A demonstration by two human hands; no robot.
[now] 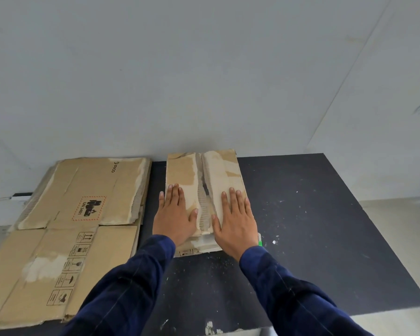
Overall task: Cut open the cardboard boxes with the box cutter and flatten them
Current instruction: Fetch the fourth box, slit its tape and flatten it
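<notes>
A small flattened cardboard box (204, 170) lies in the middle of the dark table (313, 226), its far end against the wall. Its two top flaps are torn pale and meet at a ragged seam. My left hand (176, 213) presses flat on the left flap with straight fingers. My right hand (235, 218) presses flat on the right flap in the same way. A green and white object (260, 240), possibly the box cutter, peeks out from under my right wrist; most of it is hidden.
A stack of larger flattened boxes (66, 226) covers the table's left side, the top one printed with handling symbols and a red-dashed UN 3481 label. White scraps speckle the table's right half. The grey wall stands directly behind.
</notes>
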